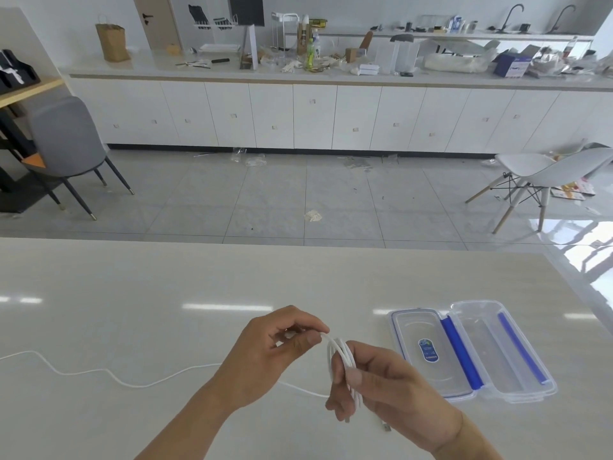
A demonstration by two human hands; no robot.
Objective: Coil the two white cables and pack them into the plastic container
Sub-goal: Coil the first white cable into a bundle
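A white cable [341,355] is wound in several loops around the fingers of my right hand [381,390], which grips the coil above the table's near edge. My left hand [272,350] pinches the same cable at the top of the coil, between thumb and forefinger. The loose tail of the white cable [99,371] trails left across the table and off the left edge. The clear plastic container [517,353] lies open to the right of my hands, with its lid [431,353] flat beside it. A plug end [386,427] hangs below my right hand. I see no second separate cable.
The pale table [166,310] reaches from the near edge to mid-frame. Beyond it are a tiled floor, a grey chair [66,141] on the left, a white chair [537,174] on the right, and a cluttered counter [298,74] along the far wall.
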